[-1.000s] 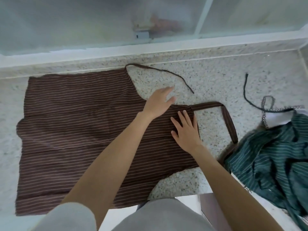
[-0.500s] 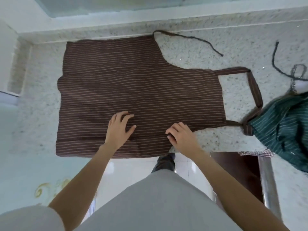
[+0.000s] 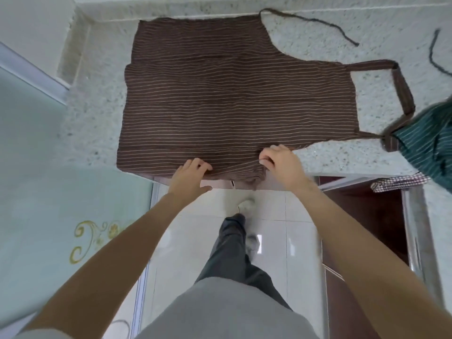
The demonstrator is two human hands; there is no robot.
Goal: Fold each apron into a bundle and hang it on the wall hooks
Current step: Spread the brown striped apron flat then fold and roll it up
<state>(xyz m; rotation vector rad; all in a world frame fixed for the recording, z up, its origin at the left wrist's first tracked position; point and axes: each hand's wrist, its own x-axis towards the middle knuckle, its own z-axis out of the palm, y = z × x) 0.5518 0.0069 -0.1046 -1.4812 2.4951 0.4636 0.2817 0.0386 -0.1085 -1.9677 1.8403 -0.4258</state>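
The brown cotton apron with thin pale stripes [image 3: 234,104] lies spread flat on the speckled white stone bench [image 3: 97,123], skirt toward the bench's left end, bib toward the right, its lower hem running along the near edge. At that near edge both hands are on the hem. The left hand [image 3: 189,176] rests fairly open, fingers [image 3: 204,165] curled lightly over the cloth with the thumb hanging below the edge; whether it has actually pinched the fabric I cannot tell. The right hand [image 3: 281,165] is closed in a pinch on the hem near the waist, and the cloth bunches into a small pucker under it.

By the look of it the work is at its very start — no fold has been made in this apron, nothing is bundled, and no wall hooks are in view. A first fold of the near edge away from the person seems to be the step in hand.

Farther right, the wide brown neck strap [image 3: 403,94] loops toward a crumpled dark green striped apron [image 3: 430,140] at the right edge, which is also left to fold. A thin waist tie [image 3: 318,20] trails near the far edge.

Below the bench: glossy white floor tiles [image 3: 269,211], a pale frosted glass panel with a gold scroll [image 3: 49,216] on the left, dark red-brown cabinet [image 3: 367,216] on the right.
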